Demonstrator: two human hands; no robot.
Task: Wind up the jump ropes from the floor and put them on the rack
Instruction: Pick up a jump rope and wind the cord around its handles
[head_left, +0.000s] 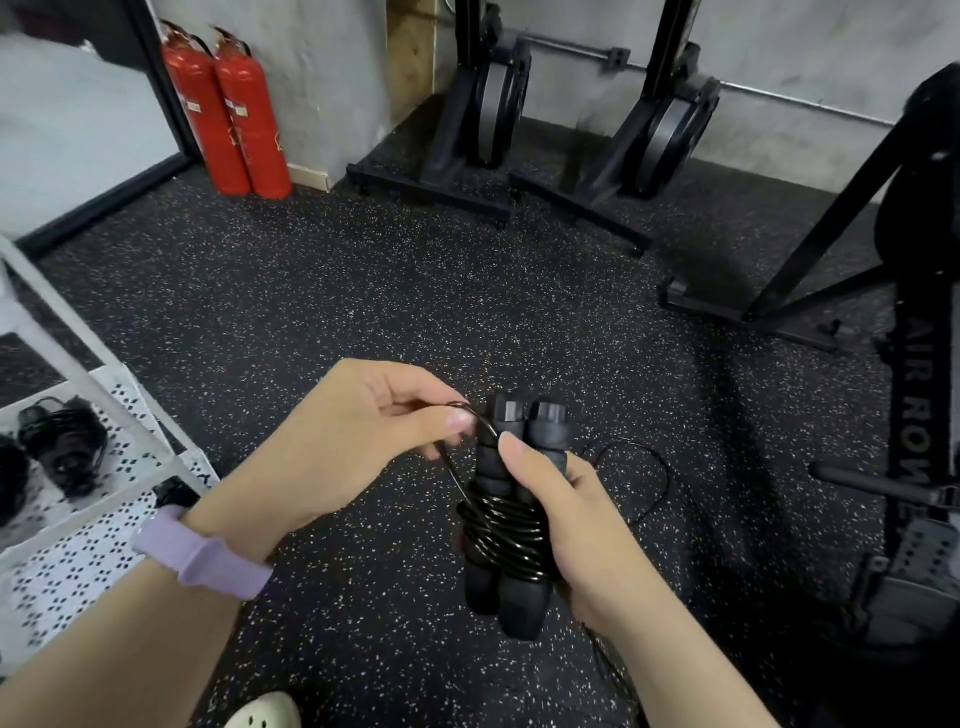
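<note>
Jump rope with two black foam-covered handles (511, 514) and a thin glossy black cord is mid-wind in front of the person, held above the dark speckled rubber floor (291, 291). Its handles are pressed side by side, long axis running roughly upright in the head view, hexagonal caps at the top. Several turns of cord (501, 535) already circle the middle of the pair.

The right hand (576, 525) has its grip closed around the handles from the right side, thumb laid across the front of them above the coils. The left hand (358, 441) pinches a loop of the cord between thumb and fingertips, just beside the handle tops on their left and touching or nearly touching them; I cannot tell which. So the working hand lies to the left of the bundle, and the cord it carries has to pass across the handles' long axis to add a turn.

A loose length of black cord (649, 478) arcs behind and to the right of the right hand, over the floor, so by my reading some winding is left to do.

The white perforated metal rack (78, 561) stands at the lower left, on the left hand's side, with a wound black jump rope (65, 447) already lying on its shelf. The left wrist wears a lilac band (205, 556). Two red fire extinguishers (228, 109) stand against the far wall
</note>
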